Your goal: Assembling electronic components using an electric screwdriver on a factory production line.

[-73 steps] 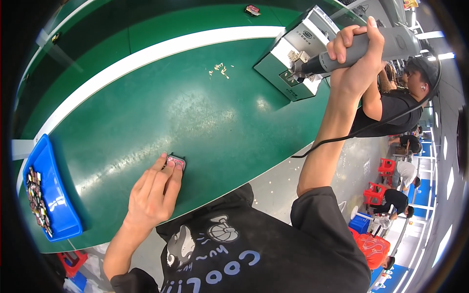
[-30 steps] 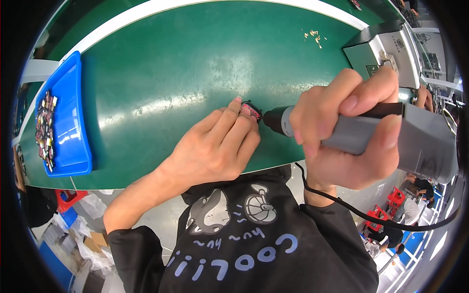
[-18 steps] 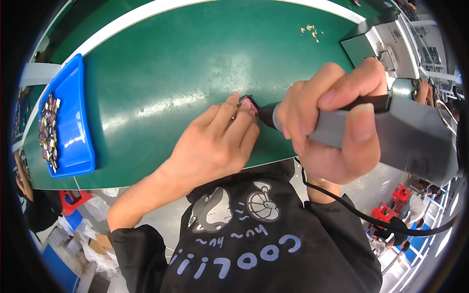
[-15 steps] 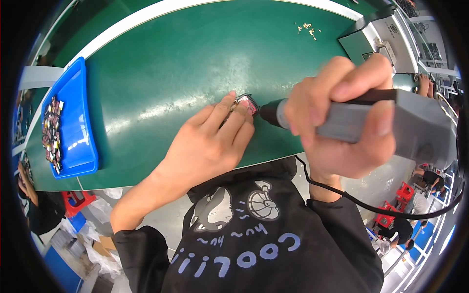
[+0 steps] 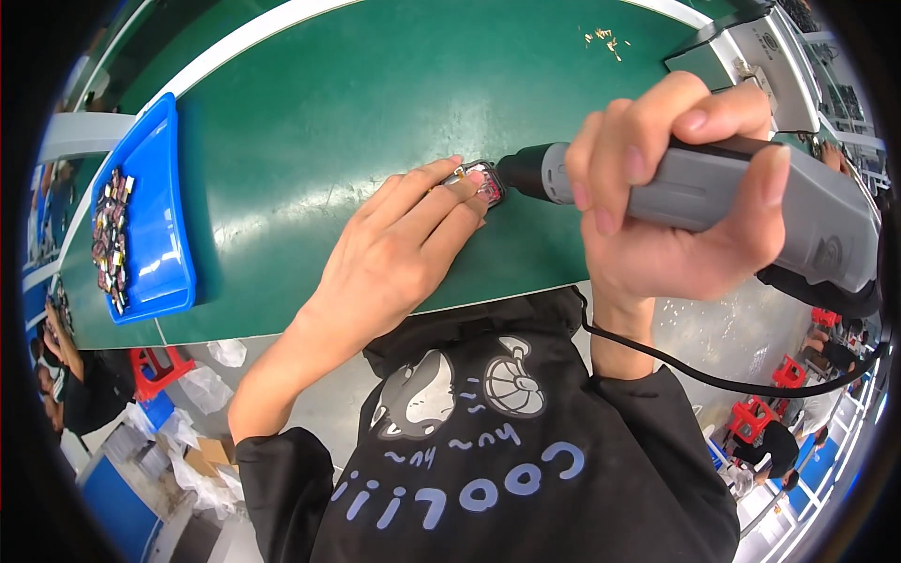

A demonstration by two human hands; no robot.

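Right under the left hand's (image 5: 394, 258) fingertips sat a small dark part (image 5: 483, 183) with reddish bits on it, lying flat on the green table (image 5: 375, 103) close to its near edge. That hand was pressed down flat, fingers stretched out and pinning the part in place, not really wrapped around it. Just to the right of those fingertips, the black nose of a grey electric screwdriver (image 5: 713, 202) was touching the part's right side, with the tool lying almost level. The right hand (image 5: 676, 211) was clenched tight around the grey body, thumb along the top and fingers curled over the front. A black cord (image 5: 713, 380) ran from the back end of the tool and looped down past the right wrist, in front of the black sweatshirt. Way off to the left of the left hand there was a blue tray (image 5: 164, 235) on the table holding a strip of small mixed parts along its left side. Far beyond the right hand, near the table's far edge, lay a little scatter of pale bits (image 5: 605, 39), and next to that, off to the right, a grey box-shaped machine (image 5: 765, 56). Couldn't make out what the part actually was, too small.
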